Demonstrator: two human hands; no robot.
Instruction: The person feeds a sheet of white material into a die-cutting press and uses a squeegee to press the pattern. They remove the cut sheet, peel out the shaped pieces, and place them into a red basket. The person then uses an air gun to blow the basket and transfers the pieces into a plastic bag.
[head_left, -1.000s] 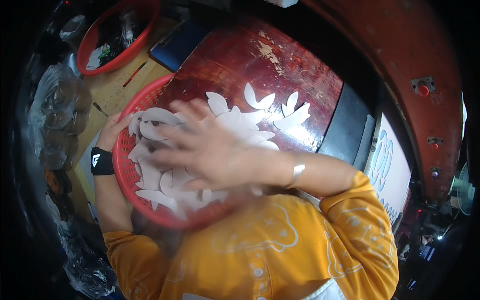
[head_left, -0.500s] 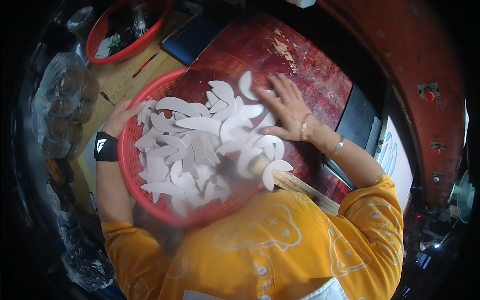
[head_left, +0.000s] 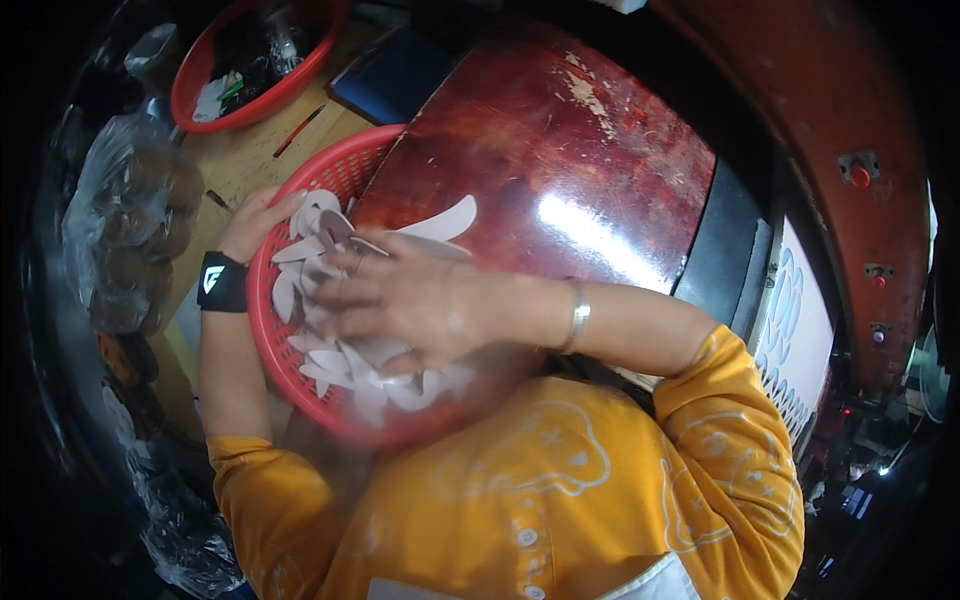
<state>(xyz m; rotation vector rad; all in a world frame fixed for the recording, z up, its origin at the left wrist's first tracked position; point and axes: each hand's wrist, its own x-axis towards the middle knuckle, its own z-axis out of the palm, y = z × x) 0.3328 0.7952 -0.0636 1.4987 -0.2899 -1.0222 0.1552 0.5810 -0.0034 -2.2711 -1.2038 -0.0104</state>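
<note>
A red plastic basket with slotted walls holds many flat, white, crescent-shaped cut pieces. My left hand grips its far left rim, the fingers partly hidden by the rim and pieces. Palm down over the pile lies my right hand, fingers spread and slightly blurred, covering many pieces. A long curved white piece sticks out beyond that hand, at the edge of the worn dark-red board. The basket's right side is tucked against this board and partly hidden by my right forearm.
A second red basket with dark bags stands at the far left on a wooden table, beside a red pen and a blue folder. A red machine frame with buttons rises at the right. Plastic-wrapped stacks stand left.
My right hand has swept left from the red board into the basket. The white pieces that lay on the board are now off it, except the long one at its edge.
</note>
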